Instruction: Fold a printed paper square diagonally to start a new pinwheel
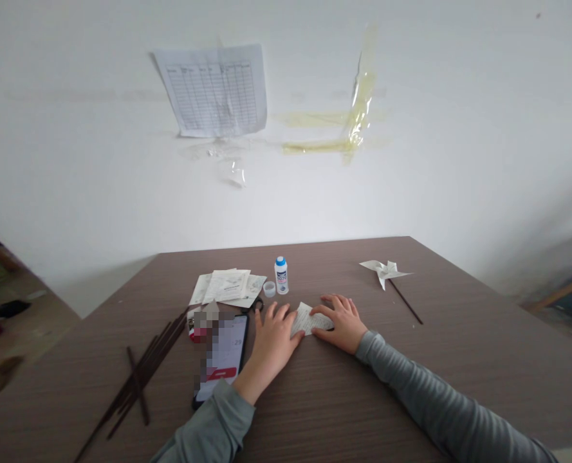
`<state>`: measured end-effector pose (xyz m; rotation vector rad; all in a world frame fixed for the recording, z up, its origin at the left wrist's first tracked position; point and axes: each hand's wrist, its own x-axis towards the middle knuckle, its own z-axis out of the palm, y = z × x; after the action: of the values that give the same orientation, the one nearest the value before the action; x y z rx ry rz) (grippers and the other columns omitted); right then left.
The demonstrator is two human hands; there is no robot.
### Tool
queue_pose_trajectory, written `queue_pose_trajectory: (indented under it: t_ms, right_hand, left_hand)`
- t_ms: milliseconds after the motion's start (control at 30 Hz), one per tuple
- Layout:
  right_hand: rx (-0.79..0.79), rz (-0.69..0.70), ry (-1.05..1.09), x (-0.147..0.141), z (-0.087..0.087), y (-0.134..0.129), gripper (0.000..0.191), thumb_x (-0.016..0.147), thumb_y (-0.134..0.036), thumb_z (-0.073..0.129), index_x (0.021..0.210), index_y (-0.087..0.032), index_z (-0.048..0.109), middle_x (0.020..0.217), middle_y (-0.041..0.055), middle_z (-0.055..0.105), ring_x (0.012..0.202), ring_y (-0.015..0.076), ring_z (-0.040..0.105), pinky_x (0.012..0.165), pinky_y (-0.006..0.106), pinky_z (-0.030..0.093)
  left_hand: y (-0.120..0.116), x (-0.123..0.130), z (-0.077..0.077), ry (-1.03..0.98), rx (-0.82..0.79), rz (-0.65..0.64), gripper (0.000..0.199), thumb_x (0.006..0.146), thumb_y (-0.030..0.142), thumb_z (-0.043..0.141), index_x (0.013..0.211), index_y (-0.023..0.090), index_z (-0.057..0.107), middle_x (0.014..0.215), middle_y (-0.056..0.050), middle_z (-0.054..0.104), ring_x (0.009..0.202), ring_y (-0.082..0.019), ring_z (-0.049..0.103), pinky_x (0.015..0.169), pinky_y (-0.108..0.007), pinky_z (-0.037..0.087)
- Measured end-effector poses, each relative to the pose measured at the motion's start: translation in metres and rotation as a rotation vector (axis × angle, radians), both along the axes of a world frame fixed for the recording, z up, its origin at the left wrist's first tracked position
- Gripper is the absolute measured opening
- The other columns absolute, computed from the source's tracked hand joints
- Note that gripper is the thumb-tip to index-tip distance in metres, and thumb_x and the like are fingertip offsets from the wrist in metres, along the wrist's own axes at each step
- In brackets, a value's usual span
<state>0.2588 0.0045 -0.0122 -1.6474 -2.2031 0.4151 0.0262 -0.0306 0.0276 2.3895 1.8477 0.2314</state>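
A small piece of printed paper (305,319) lies on the table between my two hands, apparently folded. My left hand (275,331) grips its left edge with thumb and forefinger, the other fingers spread over the tabletop. From the other side my right hand (342,323) holds the paper between thumb and forefinger, its remaining fingers bent. The fingers cover both side edges of the paper. Just beyond stands a white glue bottle (282,278) with a blue top, a clear cap (269,289) beside it. Black-handled scissors (257,304) lie partly hidden near my left fingers.
Left of my hands are a phone (237,344), a bundle of dark sticks (145,360), a small red-and-white box (192,325) and stacked printed paper sheets (225,285). A paper pinwheel (386,272) on a stick lies to the right. A wall (314,199) rises behind the table (363,411).
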Motion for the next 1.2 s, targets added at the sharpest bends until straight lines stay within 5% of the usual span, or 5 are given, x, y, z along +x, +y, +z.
queue_pose_trajectory:
  t_ms: [167,467,667,967,1200]
  right_hand:
    - [-0.017,-0.034,0.003,-0.007,-0.005,0.001,0.045,0.098,-0.054,0.102,0.143,-0.048,0.097,0.183,0.0112,0.077,0.184,0.0595,0.055,0.154,0.093,0.035]
    - [-0.067,-0.073,-0.001,-0.001,0.01,0.0,0.047,0.098,-0.046,0.105,0.145,-0.048,0.098,0.185,0.0126,0.076,0.184,0.0612,0.054,0.152,0.084,0.039]
    - [-0.19,-0.11,-0.056,0.019,0.018,0.007,0.06,0.098,-0.053,0.105,0.157,-0.051,0.094,0.196,0.0098,0.064,0.192,0.0571,0.043,0.155,0.084,0.034]
    - [-0.196,-0.21,-0.081,0.057,0.005,0.025,0.064,0.089,-0.047,0.106,0.152,-0.049,0.097,0.191,0.0088,0.067,0.186,0.0571,0.05,0.154,0.077,0.039]
    - [-0.208,-0.099,-0.035,0.079,0.005,0.031,0.068,0.085,-0.041,0.102,0.153,-0.048,0.098,0.184,0.0093,0.073,0.184,0.0553,0.054,0.155,0.073,0.041]
  left_hand:
    - [0.0,-0.001,0.001,-0.014,-0.009,0.01,0.05,0.119,0.027,0.084,0.168,0.034,0.09,0.188,-0.014,0.079,0.184,-0.051,0.062,0.154,-0.087,0.045]
    - [-0.006,0.0,0.015,-0.01,-0.096,0.026,0.054,0.123,0.032,0.078,0.177,0.032,0.084,0.197,-0.016,0.07,0.19,-0.053,0.053,0.156,-0.09,0.039]
    - [-0.007,0.001,0.016,-0.008,-0.092,0.035,0.054,0.123,0.031,0.079,0.177,0.032,0.084,0.196,-0.016,0.07,0.19,-0.054,0.054,0.156,-0.09,0.039]
    - [-0.005,-0.003,0.011,0.002,-0.092,0.036,0.054,0.124,0.034,0.078,0.178,0.033,0.083,0.197,-0.016,0.07,0.19,-0.052,0.052,0.156,-0.089,0.038]
    - [-0.005,-0.004,0.007,0.001,-0.097,0.04,0.055,0.124,0.035,0.075,0.179,0.032,0.082,0.198,-0.017,0.069,0.191,-0.051,0.052,0.157,-0.087,0.037]
